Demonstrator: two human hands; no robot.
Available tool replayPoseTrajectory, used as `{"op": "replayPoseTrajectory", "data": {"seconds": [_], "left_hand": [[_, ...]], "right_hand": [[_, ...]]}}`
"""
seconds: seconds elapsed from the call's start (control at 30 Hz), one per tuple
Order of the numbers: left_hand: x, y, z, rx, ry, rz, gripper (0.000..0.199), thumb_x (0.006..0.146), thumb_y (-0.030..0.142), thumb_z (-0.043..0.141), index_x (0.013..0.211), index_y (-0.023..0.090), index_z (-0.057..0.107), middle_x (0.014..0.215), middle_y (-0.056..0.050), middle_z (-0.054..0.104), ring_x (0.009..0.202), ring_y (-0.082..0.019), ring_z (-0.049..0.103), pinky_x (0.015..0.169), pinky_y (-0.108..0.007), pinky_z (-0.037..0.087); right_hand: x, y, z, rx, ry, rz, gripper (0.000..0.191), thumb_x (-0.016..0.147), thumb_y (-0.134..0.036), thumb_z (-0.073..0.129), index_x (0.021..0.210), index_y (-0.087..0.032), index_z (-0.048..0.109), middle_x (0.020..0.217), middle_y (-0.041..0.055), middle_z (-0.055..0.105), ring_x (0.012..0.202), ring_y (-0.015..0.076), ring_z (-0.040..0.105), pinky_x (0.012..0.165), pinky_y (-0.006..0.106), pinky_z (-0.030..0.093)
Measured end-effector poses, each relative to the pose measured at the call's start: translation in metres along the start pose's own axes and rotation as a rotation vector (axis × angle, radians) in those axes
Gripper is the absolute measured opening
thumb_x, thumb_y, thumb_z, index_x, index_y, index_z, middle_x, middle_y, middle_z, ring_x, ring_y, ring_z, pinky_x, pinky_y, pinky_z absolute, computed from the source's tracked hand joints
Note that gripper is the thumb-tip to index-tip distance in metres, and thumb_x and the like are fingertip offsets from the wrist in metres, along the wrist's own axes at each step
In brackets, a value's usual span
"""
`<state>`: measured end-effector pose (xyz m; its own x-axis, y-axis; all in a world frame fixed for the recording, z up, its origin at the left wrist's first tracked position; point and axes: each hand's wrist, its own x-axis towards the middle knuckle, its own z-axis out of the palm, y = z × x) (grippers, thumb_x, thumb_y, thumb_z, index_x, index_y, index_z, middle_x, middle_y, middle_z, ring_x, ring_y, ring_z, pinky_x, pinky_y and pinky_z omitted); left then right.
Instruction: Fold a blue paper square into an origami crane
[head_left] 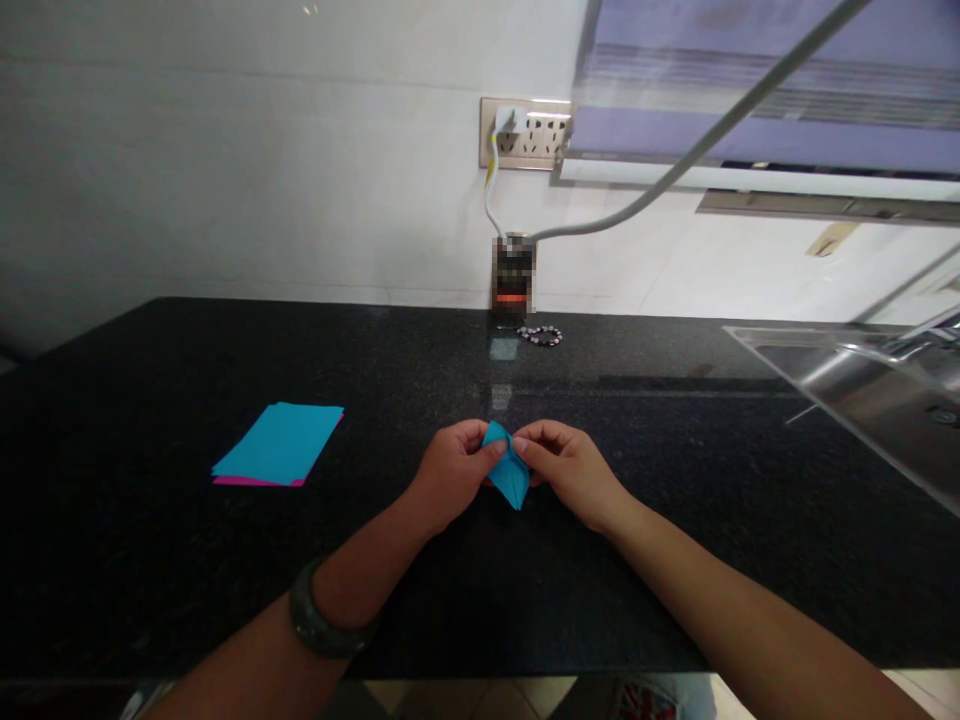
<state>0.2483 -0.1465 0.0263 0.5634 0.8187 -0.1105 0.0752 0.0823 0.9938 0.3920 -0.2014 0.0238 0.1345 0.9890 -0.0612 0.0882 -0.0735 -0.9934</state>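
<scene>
A small folded piece of blue paper (pixel 510 476) is held above the black countertop near the middle of the view, one pointed end toward me. My left hand (pixel 454 468) pinches its left side, thumb on top and fingers curled behind. On the right side, my right hand (pixel 574 470) grips the paper between thumb and fingers. Both thumbs rest close together near its upper part. The fingertips beneath the paper are partly hidden.
Blue sheets (pixel 281 443) with pink paper under them lie at the left. A device (pixel 514 275) with cables leans against the wall below a socket panel (pixel 526 155). Beside it lies a beaded loop (pixel 546 337). A metal sink (pixel 885 375) is at the right.
</scene>
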Motion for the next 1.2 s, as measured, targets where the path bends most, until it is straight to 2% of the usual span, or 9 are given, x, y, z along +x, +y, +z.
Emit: {"op": "replayPoseTrajectory", "data": {"seconds": [0.5,0.63,0.9,1.07,1.2], "left_hand": [[-0.0002,0.0031,0.0023,-0.059,0.021,-0.039,0.027,0.077,0.04,0.049,0.07,0.015,0.055,0.055,0.001,0.052,0.053,-0.012,0.052,0.052,-0.026,0.046],[0.0009,0.0013,0.0023,-0.033,0.043,-0.016,0.024,0.077,0.039,0.049,0.071,0.015,0.053,0.056,0.002,0.053,0.051,-0.011,0.051,0.051,-0.024,0.045],[0.001,0.0042,0.0039,-0.123,0.055,-0.031,0.019,0.075,0.033,0.052,0.074,0.015,0.051,0.059,0.003,0.053,0.054,-0.011,0.053,0.056,-0.028,0.05],[-0.0007,0.0048,0.0046,-0.1,0.008,-0.03,0.019,0.074,0.032,0.053,0.079,0.014,0.052,0.063,0.001,0.056,0.058,-0.012,0.055,0.057,-0.028,0.049],[-0.001,0.002,0.0026,-0.009,-0.056,-0.029,0.021,0.071,0.031,0.058,0.082,0.014,0.054,0.067,0.0,0.059,0.059,-0.012,0.056,0.052,-0.024,0.046]], "right_hand": [[0.0,0.0039,0.0021,0.073,-0.019,0.049,0.018,0.07,-0.031,0.06,0.077,-0.016,0.054,0.065,-0.0017,0.054,0.053,0.0077,0.05,0.045,0.02,0.043],[-0.0002,0.002,0.0028,0.068,-0.026,0.077,0.017,0.07,-0.03,0.06,0.075,-0.015,0.053,0.062,-0.0023,0.054,0.05,0.0071,0.049,0.045,0.02,0.043],[0.001,0.0034,0.0023,0.062,-0.008,0.039,0.015,0.072,-0.03,0.058,0.073,-0.016,0.052,0.06,-0.0031,0.053,0.048,0.0068,0.049,0.045,0.02,0.042],[0.0013,0.0052,0.0025,0.075,0.009,0.031,0.017,0.073,-0.032,0.058,0.072,-0.016,0.052,0.057,-0.0035,0.052,0.047,0.0071,0.049,0.045,0.021,0.042],[0.0021,0.0054,0.0018,0.079,0.025,0.01,0.018,0.072,-0.033,0.059,0.073,-0.016,0.053,0.058,-0.0035,0.052,0.047,0.0065,0.048,0.045,0.02,0.042]]}}
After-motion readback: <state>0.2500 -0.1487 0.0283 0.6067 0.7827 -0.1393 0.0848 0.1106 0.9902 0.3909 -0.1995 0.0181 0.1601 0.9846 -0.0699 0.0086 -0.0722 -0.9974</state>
